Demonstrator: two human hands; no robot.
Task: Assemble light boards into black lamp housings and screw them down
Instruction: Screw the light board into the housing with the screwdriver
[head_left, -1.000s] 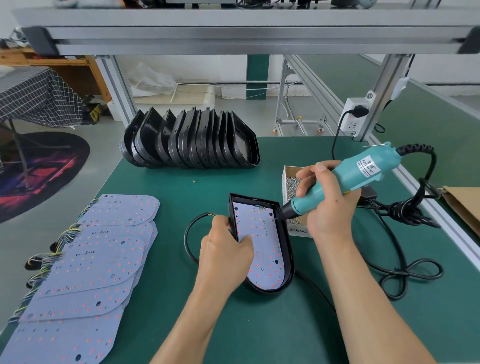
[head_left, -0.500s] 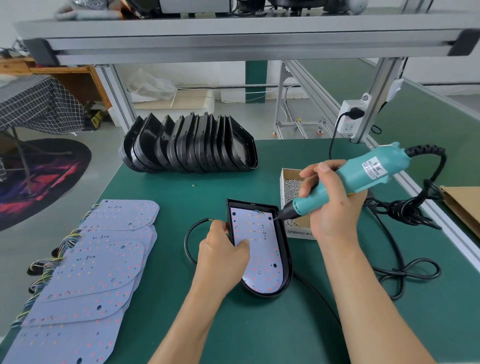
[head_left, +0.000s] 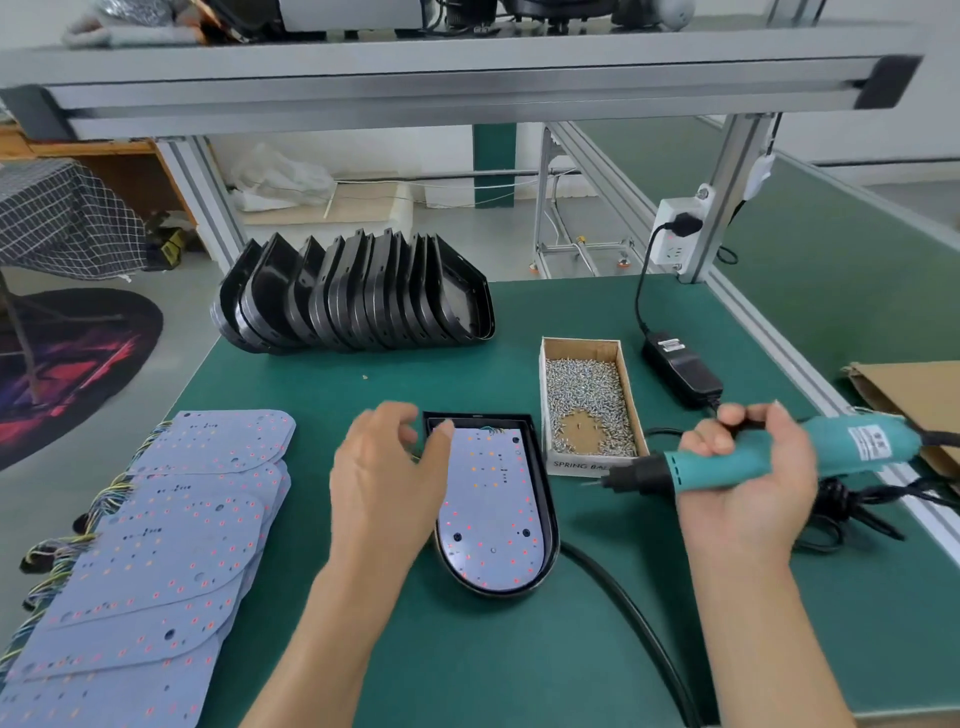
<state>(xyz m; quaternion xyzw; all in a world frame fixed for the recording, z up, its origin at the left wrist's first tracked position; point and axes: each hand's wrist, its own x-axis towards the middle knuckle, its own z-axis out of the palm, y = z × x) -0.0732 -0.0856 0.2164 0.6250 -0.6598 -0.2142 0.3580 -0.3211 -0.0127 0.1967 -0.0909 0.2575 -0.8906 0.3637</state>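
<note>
A black lamp housing (head_left: 549, 519) lies flat at the table's middle with a pale light board (head_left: 491, 514) seated inside it. My left hand (head_left: 387, 483) hovers over the housing's left edge, fingers loosely spread, holding nothing. To the right of the housing my right hand (head_left: 748, 483) is palm up and curled around a teal electric screwdriver (head_left: 769, 457). The tool lies level with its bit pointing left, clear of the board. A cardboard box of screws (head_left: 587, 405) stands just beyond the housing's right side.
A row of empty black housings (head_left: 358, 296) stands on edge at the back. Several spare light boards (head_left: 150, 545) with coloured wires overlap at the left. A black power adapter (head_left: 680, 369) and tangled cables (head_left: 852, 509) lie right; a cable (head_left: 634, 618) runs off the front edge.
My right hand has pulled the screwdriver off the board, swung it right and turned palm up. My left hand has let go of the housing and lifted, fingers spreading.
</note>
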